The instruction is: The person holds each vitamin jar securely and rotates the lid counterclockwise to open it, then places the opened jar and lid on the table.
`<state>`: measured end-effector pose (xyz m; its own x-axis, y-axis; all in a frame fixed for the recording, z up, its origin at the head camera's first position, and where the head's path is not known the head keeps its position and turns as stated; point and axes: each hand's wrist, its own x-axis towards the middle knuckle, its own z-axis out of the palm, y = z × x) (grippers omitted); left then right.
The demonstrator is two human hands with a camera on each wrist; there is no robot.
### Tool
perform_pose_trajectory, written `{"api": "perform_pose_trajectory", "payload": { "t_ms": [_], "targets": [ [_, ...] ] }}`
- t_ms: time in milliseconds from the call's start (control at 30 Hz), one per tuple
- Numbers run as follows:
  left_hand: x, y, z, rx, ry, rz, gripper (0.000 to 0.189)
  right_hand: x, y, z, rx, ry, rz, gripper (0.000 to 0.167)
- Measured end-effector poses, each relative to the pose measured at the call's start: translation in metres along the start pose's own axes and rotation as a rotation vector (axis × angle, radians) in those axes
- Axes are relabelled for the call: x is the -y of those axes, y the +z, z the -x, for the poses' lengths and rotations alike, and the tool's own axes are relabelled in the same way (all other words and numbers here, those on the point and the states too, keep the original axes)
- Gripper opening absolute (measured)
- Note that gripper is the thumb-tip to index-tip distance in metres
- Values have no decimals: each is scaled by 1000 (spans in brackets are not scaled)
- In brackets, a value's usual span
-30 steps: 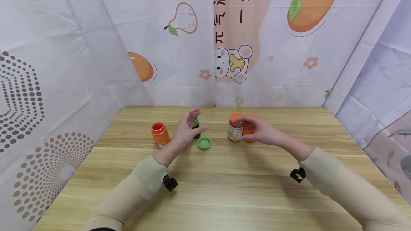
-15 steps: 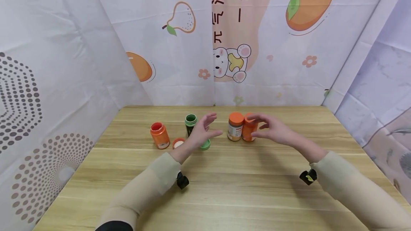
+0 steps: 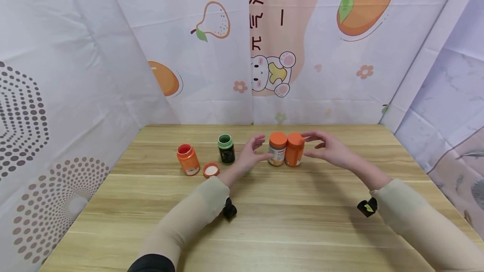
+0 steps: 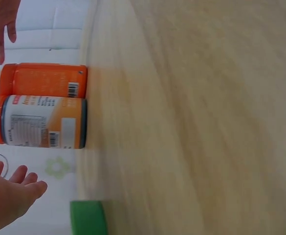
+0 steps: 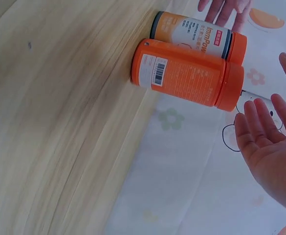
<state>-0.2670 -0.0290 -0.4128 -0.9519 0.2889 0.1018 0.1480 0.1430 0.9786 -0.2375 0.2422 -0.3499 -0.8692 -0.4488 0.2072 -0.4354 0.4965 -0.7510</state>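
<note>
Two capped bottles stand side by side toward the back of the table. One is a grey, white and orange labelled bottle (image 3: pixel 277 154) with an orange cap; the other, to its right, is an all-orange bottle (image 3: pixel 294 153). My left hand (image 3: pixel 250 154) is just left of the labelled bottle, fingers spread and thumb toward it, holding nothing. On the other side my right hand (image 3: pixel 332 150) faces the orange bottle (image 5: pixel 187 76), its fingers loosely bent and its thumb apart. The green cap (image 4: pixel 88 218) lies near my left hand, mostly hidden by it in the head view.
An uncapped orange bottle (image 3: pixel 188 160) and an uncapped dark bottle (image 3: pixel 227 151) with a green neck stand at the left. Between them, an orange cap (image 3: pixel 211 170) lies inside up. A printed curtain (image 3: pixel 215 66) hangs behind the wooden table (image 3: pixel 287 221).
My left hand has moved right, from beside the dark bottle to the labelled bottle. My right hand has drawn back to the right, uncovering the orange bottle.
</note>
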Motion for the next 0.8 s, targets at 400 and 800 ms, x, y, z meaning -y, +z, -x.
{"api": "perform_pose_trajectory", "payload": {
  "t_ms": [400, 800],
  "targets": [
    [7, 22, -8, -57, -58, 75, 65, -4, -3, 0, -36, 10, 20, 51],
    [13, 30, -14, -78, -112, 98, 60, -11, -8, 2, -59, 29, 13, 51]
  ]
}}
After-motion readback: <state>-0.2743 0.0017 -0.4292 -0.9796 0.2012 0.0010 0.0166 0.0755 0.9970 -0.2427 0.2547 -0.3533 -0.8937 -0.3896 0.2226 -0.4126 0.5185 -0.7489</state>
